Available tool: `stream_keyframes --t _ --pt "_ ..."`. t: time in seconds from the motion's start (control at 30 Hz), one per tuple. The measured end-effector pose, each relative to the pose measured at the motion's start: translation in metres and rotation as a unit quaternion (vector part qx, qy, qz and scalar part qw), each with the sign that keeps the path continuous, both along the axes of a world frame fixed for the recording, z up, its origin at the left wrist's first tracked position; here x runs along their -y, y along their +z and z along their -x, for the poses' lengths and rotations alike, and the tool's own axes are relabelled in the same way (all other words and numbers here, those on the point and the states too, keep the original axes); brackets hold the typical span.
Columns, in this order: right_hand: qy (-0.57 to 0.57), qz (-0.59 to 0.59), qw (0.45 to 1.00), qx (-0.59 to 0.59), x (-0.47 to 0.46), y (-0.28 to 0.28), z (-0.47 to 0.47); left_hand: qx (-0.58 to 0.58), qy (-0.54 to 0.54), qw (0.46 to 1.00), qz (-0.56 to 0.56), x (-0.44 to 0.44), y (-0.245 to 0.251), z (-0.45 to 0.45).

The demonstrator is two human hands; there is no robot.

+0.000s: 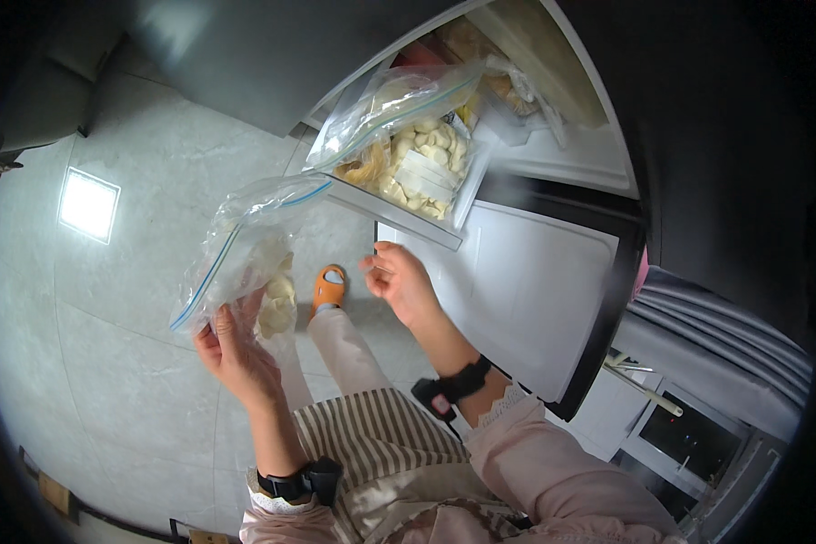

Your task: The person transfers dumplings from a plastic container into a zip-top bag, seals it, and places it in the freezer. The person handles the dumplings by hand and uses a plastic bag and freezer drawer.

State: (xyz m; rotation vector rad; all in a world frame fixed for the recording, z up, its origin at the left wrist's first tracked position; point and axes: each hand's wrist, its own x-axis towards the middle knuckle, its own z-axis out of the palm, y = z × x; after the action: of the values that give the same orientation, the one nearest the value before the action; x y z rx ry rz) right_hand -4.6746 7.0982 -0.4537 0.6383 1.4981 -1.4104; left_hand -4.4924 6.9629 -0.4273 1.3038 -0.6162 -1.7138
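My left hand (236, 353) grips a clear plastic zip bag (228, 248) by its side, over the floor. Several pale dumplings (277, 306) lie low inside that bag. My right hand (401, 280) is raised in front of the pulled-out freezer drawer (398, 212), its fingers loosely bent and apart, holding nothing. In the drawer sits a bag of pale dumplings (428, 163) with a white label on it. Beside it lies a bag of yellowish food (366, 166). Another clear zip bag (401, 102) spreads over the drawer's far end.
The freezer door (537, 285) stands open on the right, its white inner side facing up to me. More wrapped food (513, 92) lies deeper in the compartment. Below are grey floor tiles (129, 285) and my orange clog (328, 289). A grey curtain (721, 340) hangs at the right.
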Motion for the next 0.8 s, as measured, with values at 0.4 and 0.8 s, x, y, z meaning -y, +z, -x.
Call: stream_keyframes --t 0.4,0.8 --pt "-0.234 0.279 0.925 0.107 -0.008 -0.051 0.062 0.007 0.003 1.0 -0.001 -0.018 -0.001 -0.018" --pt "-0.216 0.242 0.943 0.071 0.015 -0.04 0.074 0.001 0.005 1.0 0.001 -0.013 0.014 -0.006"
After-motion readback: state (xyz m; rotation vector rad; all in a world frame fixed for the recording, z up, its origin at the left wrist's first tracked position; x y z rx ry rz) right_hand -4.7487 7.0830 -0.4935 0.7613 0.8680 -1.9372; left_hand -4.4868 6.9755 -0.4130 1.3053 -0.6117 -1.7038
